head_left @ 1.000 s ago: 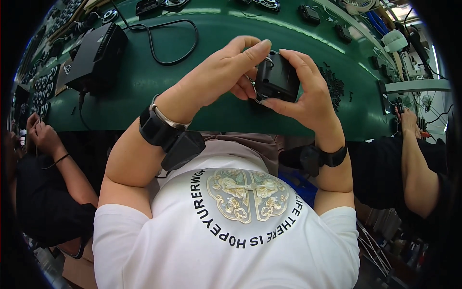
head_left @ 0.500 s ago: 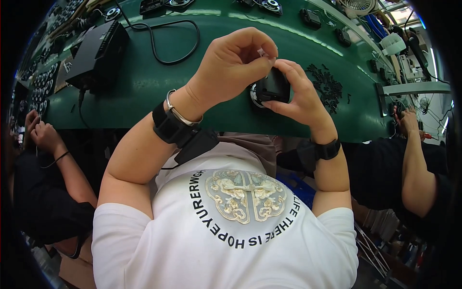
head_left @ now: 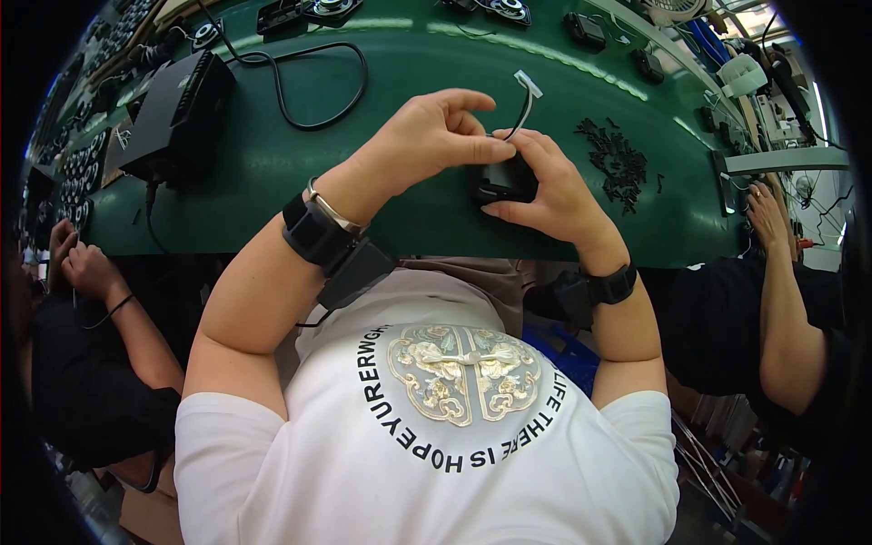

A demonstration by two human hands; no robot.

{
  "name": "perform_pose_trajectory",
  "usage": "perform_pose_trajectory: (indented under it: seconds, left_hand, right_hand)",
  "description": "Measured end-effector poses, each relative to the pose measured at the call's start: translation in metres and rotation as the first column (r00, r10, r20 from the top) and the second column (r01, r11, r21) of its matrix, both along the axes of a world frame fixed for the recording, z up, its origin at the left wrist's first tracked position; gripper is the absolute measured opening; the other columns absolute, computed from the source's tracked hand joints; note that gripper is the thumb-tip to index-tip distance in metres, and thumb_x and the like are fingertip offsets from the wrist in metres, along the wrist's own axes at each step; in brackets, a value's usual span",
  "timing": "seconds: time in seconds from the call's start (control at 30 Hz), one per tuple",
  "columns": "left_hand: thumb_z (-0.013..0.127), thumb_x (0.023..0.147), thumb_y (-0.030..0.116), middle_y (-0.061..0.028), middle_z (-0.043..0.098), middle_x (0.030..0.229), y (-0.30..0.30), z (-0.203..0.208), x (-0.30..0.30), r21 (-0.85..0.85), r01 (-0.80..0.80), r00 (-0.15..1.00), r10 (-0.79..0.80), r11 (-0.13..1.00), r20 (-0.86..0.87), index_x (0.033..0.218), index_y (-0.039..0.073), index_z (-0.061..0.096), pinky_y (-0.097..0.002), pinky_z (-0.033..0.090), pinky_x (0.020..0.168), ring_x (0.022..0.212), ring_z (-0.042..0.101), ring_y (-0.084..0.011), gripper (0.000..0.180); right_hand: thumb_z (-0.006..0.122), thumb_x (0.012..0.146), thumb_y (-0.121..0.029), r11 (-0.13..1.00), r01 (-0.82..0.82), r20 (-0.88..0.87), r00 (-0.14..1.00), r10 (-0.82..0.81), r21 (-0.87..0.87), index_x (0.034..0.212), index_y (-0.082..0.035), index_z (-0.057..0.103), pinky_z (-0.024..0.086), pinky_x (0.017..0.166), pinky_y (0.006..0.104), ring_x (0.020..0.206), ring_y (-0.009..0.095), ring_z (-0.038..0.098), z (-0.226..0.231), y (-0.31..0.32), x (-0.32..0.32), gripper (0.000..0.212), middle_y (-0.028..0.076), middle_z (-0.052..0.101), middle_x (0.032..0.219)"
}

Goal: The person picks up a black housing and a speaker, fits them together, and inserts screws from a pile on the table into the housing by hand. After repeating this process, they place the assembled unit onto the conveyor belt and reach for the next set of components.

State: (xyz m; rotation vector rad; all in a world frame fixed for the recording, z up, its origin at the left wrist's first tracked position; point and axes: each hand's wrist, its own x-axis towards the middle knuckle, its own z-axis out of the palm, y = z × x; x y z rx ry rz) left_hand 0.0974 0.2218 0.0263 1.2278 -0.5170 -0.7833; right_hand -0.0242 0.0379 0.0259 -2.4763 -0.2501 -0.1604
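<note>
My right hand (head_left: 559, 191) is wrapped round a small black plastic speaker box (head_left: 509, 178), its thumb on the near side and its fingers over the far edge. A thin black-and-white cable (head_left: 524, 111) rises from the far side of the box and ends in a white plug (head_left: 528, 84), which sticks up free. My left hand (head_left: 447, 134) is beside the box, index finger stretched out and apart from the thumb. The left thumb tip rests at the top of the box, near the cable's base; whether it presses the cable is hidden.
On the green table (head_left: 409, 222), small black pieces (head_left: 618, 163) lie scattered right of my hands. A black power box (head_left: 182, 113) with a looped black cord (head_left: 360, 82) stands left. Speakers (head_left: 329, 7) lie at the far edge. Co-workers' hands (head_left: 84, 263) show at both sides.
My left fingers have let go of the white plug, and the index finger has straightened. The cable now stands up free. The speaker box has tilted, so its silver ring no longer shows.
</note>
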Motion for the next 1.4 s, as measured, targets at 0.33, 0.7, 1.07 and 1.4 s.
perform_pose_trajectory:
  seconds: [0.33,0.7,1.07,1.4]
  left_hand:
    - [0.076,0.084,0.013,-0.005,0.069,0.094,-0.009,-0.02,0.006,0.228,0.149,0.916,-0.221,0.962,0.334,0.108,0.0,0.067,-0.0245,0.05,0.081,0.09,0.063,-0.0118,0.029]
    - [0.082,0.061,0.016,-0.0163,0.053,0.127,0.003,-0.039,-0.002,0.314,0.039,0.396,-0.303,0.949,0.867,0.15,0.006,0.027,-0.0464,0.032,0.109,0.121,0.046,-0.0368,0.105]
    - [0.079,0.06,0.014,-0.0157,0.056,0.115,0.0,-0.044,-0.005,0.242,-0.041,0.386,-0.208,0.97,0.899,0.149,0.004,0.027,-0.0466,0.032,0.108,0.114,0.049,-0.0365,0.104]
    - [0.085,0.062,0.021,-0.018,0.055,0.121,0.002,-0.037,-0.004,0.333,-0.007,0.463,-0.292,0.943,0.837,0.146,0.003,0.031,-0.049,0.028,0.111,0.12,0.047,-0.0369,0.101]
  right_hand:
    - [0.088,0.061,-0.018,1.0,-0.026,-0.013,1.0,0.026,0.013,0.131,-0.003,0.053,0.045,0.102,0.0397,0.121,0.034,0.053,0.0,-0.009,0.001,0.08,0.016,0.054,0.132]
    - [0.084,0.063,-0.013,0.998,0.001,0.001,1.0,-0.001,-0.064,0.136,0.001,0.049,0.043,0.103,0.0408,0.122,0.036,0.051,-0.001,-0.002,-0.013,0.082,0.018,0.054,0.132]
    - [0.084,0.061,-0.014,0.986,0.02,-0.007,1.0,-0.022,-0.167,0.132,0.003,0.053,0.044,0.1,0.0425,0.117,0.037,0.052,0.006,0.004,-0.009,0.079,0.019,0.055,0.129]
    - [0.084,0.062,-0.018,0.966,0.07,0.001,0.997,-0.072,-0.249,0.131,0.002,0.054,0.045,0.098,0.0439,0.115,0.036,0.053,0.006,0.009,-0.012,0.078,0.018,0.057,0.126]
